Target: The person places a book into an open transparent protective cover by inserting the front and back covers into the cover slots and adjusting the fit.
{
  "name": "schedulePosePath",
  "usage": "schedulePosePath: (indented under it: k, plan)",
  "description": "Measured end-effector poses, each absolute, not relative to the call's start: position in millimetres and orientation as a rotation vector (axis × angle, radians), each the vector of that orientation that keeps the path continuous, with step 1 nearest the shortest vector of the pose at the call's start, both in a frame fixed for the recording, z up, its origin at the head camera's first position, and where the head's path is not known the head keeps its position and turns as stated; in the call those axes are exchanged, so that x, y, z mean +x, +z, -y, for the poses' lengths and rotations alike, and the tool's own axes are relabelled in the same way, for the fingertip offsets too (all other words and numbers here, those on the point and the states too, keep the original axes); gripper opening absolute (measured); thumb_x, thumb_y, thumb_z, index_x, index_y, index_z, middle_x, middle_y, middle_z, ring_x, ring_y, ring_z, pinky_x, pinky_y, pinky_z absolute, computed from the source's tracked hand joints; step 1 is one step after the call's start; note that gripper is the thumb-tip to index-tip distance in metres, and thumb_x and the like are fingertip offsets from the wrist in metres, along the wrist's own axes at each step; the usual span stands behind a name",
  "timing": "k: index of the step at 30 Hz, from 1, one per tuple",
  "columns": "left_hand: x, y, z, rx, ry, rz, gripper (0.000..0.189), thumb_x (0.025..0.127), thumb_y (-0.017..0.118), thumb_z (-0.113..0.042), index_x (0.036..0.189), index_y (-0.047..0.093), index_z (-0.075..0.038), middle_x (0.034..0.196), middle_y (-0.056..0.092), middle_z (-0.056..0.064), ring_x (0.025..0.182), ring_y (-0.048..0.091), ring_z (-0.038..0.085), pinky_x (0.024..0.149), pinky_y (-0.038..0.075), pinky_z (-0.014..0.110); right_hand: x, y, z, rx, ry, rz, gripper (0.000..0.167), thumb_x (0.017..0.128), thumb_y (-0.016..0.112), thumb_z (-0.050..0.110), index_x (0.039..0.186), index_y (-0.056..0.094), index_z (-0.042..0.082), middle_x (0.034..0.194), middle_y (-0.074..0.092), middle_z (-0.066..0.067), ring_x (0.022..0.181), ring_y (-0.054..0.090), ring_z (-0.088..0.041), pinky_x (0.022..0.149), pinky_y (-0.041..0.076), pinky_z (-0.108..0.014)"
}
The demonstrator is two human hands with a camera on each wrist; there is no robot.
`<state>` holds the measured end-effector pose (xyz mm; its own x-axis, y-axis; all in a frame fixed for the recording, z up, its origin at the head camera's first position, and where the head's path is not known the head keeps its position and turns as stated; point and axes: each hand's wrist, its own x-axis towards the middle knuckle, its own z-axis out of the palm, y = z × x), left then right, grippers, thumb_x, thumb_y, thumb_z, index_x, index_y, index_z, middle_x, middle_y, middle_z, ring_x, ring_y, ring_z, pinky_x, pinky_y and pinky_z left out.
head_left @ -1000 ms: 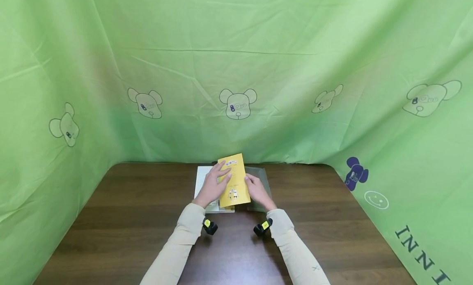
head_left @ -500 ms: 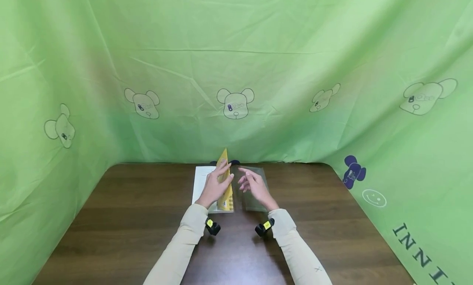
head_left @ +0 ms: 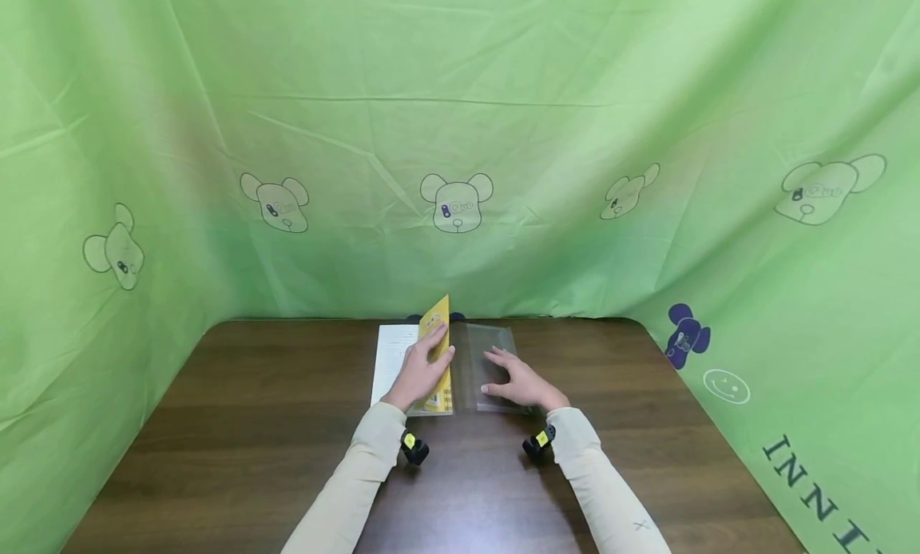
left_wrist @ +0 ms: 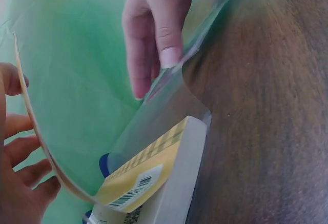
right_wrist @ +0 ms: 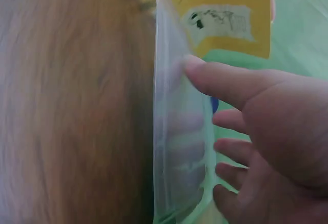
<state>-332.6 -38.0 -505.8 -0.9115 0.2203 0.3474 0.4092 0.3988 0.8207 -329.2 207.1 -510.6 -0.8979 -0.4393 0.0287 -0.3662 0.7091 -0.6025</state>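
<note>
A yellow-covered book (left_wrist: 180,175) lies on the table, its white page block and a barcode showing in the left wrist view. One yellow cover (head_left: 436,317) stands raised at an angle. My left hand (head_left: 422,370) rests against it, fingers loosely spread along one side. A clear plastic book jacket (head_left: 496,338) spreads to the right of the book. Over it lies my right hand (head_left: 523,382), fingers relaxed and apart. In the right wrist view, the right thumb touches the clear plastic (right_wrist: 174,116). White printed pages (head_left: 391,350) show left of the raised cover.
The dark wooden table (head_left: 273,426) ends at a green cloth (head_left: 460,123) with bear drawings, hanging behind and at both sides. A black wrist camera (head_left: 414,448) sits on the left wrist, another camera (head_left: 539,442) on the right.
The yellow cover, facing up between both hands, has swung upright to the left. My right hand has let go of it and moved right and down onto the clear plastic; my left stays by the cover.
</note>
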Motion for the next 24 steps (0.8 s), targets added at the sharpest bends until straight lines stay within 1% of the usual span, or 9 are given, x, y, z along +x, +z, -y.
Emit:
schedulePosePath:
  k: [3, 6, 11, 16, 19, 24]
  plan:
    - [-331.8, -508.4, 36.1, -0.572, -1.487, 2.513, 0.057, 0.102, 0.059, -0.031, 0.153, 0.045, -0.011, 0.164, 0.035, 0.006, 0.151, 0.032, 0.032, 0.124, 0.026, 0.048, -328.0, -511.4, -211.0, -0.675, -0.843, -2.751, 0.075, 0.094, 0.073, 0.028, 0.153, 0.039, -0.003, 0.163, 0.025, -0.030, 0.151, 0.020, -0.049, 0.121, 0.025, -0.062]
    - [-331.1, -510.2, 34.2, -0.581, -1.449, 2.556, 0.058, 0.102, 0.059, -0.032, 0.154, 0.045, -0.012, 0.164, 0.035, 0.005, 0.152, 0.031, 0.029, 0.125, 0.024, 0.048, -326.7, -511.8, -212.6, -0.665, -0.803, -2.726, 0.076, 0.095, 0.072, 0.028, 0.154, 0.037, -0.004, 0.163, 0.023, -0.030, 0.152, 0.017, -0.049, 0.122, 0.023, -0.062]
    - [-328.3, -509.1, 28.5, -0.623, -1.323, 2.652, 0.059, 0.103, 0.056, -0.037, 0.156, 0.043, -0.014, 0.164, 0.035, 0.003, 0.154, 0.028, 0.028, 0.126, 0.022, 0.050, -324.5, -512.7, -218.0, -0.664, -0.782, -2.736, 0.075, 0.095, 0.072, 0.029, 0.153, 0.038, -0.005, 0.163, 0.024, -0.030, 0.152, 0.019, -0.049, 0.121, 0.024, -0.062]
    - [-328.8, -507.9, 22.4, -0.735, -1.196, 2.720, 0.062, 0.103, 0.052, -0.043, 0.156, 0.042, -0.013, 0.165, 0.034, 0.002, 0.155, 0.025, 0.029, 0.125, 0.023, 0.051, -323.1, -510.2, -222.9, -0.647, -0.757, -2.749, 0.074, 0.095, 0.072, 0.030, 0.153, 0.040, -0.003, 0.163, 0.025, -0.029, 0.151, 0.020, -0.048, 0.121, 0.026, -0.062]
    - [-329.7, -508.4, 22.6, -0.807, -1.104, 2.747, 0.061, 0.103, 0.051, -0.041, 0.155, 0.044, -0.010, 0.164, 0.035, 0.004, 0.155, 0.025, 0.030, 0.125, 0.024, 0.051, -322.2, -509.5, -223.0, -0.648, -0.752, -2.734, 0.075, 0.095, 0.072, 0.030, 0.154, 0.039, -0.002, 0.164, 0.025, -0.028, 0.151, 0.020, -0.049, 0.121, 0.025, -0.062]
    - [-331.2, -510.8, 24.4, -0.931, -0.917, 2.785, 0.059, 0.101, 0.050, -0.034, 0.152, 0.046, -0.005, 0.163, 0.036, 0.009, 0.154, 0.026, 0.034, 0.125, 0.023, 0.049, -320.6, -510.4, -223.3, -0.668, -0.767, -2.722, 0.075, 0.094, 0.074, 0.029, 0.154, 0.040, -0.001, 0.164, 0.025, -0.028, 0.151, 0.020, -0.050, 0.120, 0.026, -0.063]
